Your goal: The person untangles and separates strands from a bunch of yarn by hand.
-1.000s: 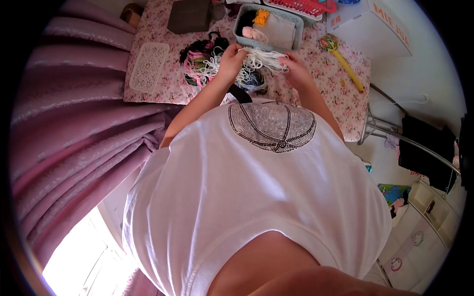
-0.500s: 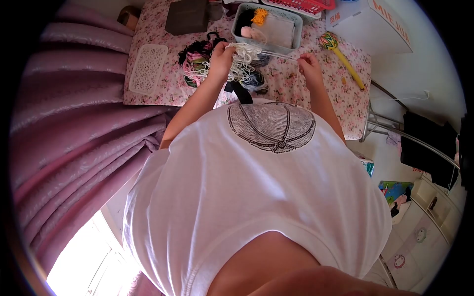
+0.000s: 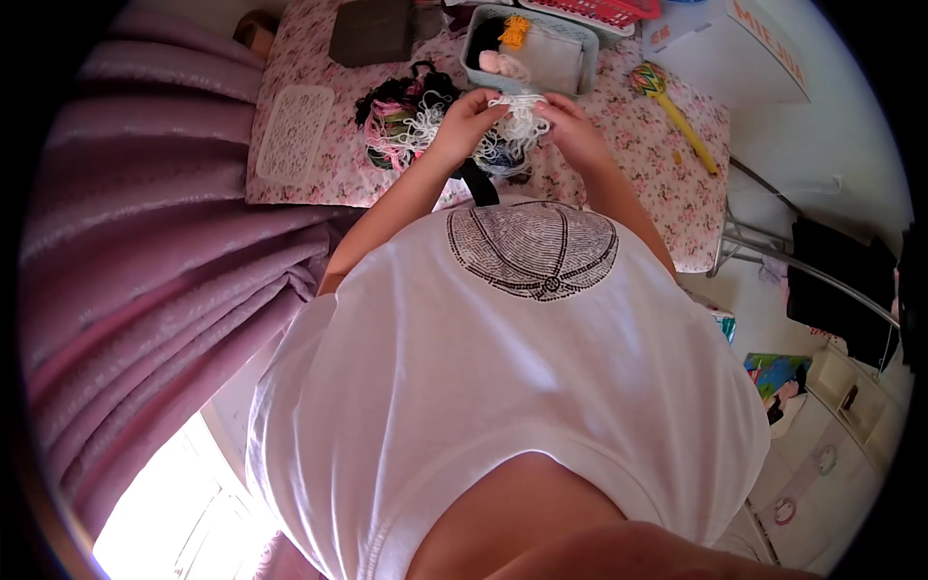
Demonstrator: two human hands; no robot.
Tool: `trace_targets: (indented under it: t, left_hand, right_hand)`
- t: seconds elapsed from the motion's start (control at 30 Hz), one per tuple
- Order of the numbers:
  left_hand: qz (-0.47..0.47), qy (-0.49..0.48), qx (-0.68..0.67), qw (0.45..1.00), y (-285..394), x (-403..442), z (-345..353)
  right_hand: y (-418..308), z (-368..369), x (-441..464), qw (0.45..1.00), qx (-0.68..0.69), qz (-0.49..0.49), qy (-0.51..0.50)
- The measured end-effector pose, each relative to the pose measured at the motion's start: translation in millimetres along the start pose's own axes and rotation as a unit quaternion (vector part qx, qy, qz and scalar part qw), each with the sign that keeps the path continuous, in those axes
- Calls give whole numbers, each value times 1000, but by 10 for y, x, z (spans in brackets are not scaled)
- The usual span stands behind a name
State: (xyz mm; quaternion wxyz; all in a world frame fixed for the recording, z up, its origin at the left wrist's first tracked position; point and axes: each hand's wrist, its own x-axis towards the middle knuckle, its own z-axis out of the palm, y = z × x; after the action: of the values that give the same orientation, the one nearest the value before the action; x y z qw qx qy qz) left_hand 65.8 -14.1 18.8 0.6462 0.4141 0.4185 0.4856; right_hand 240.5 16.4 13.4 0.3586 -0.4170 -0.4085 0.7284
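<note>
White yarn (image 3: 523,121) stretches in a loose tangle between my two hands, above the near side of a basket. My left hand (image 3: 471,121) pinches one end of it, thumb and fingers closed. On the other side my right hand (image 3: 573,128) is closed on the yarn too, close to the left. Below and to the left lies a heap of mixed yarn (image 3: 387,130) in black, pink, green and white. Some white strands hang from my hands down into that heap. The exact strands under my fingertips are too small to make out.
Behind my hands stands a pale basket (image 3: 586,68) holding black, orange and pink yarn. A white lattice tray (image 3: 290,135) and a dark box (image 3: 371,32) lie left on the flowered tablecloth (image 3: 619,193). Right are a yellow-handled stick (image 3: 688,133) and a white carton (image 3: 725,53).
My right hand has come left toward my left hand, which has shifted slightly right. The strands that were pulled taut between them now bunch up loosely.
</note>
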Motion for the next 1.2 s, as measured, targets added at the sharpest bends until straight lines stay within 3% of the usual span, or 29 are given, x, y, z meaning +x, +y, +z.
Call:
trace_targets:
  t: [0.17,0.27,0.37,0.47,0.57,0.67,0.77,0.93,1.17,1.2]
  left_hand:
    - [-29,1,-1,1000,-3,-60,-13]
    - [-19,0,19,1000,16,-74,-1]
    - [16,-3,63,998,37,-81,1]
    - [11,-12,86,996,14,-76,-42]
    - [-32,-34,83,995,-2,-74,-103]
    - [-51,-32,65,996,20,-70,-110]
    - [-38,-7,81,996,135,-115,-79]
    - [79,-25,133,988,-46,-51,-166]
    - [97,-62,214,970,32,-48,-43]
    - [106,-50,196,973,29,-31,-27]
  right_hand:
    - [34,-76,23,985,165,47,-19]
    - [38,-44,-48,995,-88,-37,35]
    - [21,44,-79,972,-144,-164,84]
    - [-147,195,-136,919,-278,-273,58]
    - [-215,341,-185,886,-338,-316,3]
    - [4,171,-91,947,-259,-182,-52]
    - [-28,132,-90,971,-189,-142,-38]
    - [36,-81,-57,965,-225,-132,-27]
    - [-33,174,-174,922,-331,-184,-82]
    - [17,179,-126,940,-286,-157,-98]
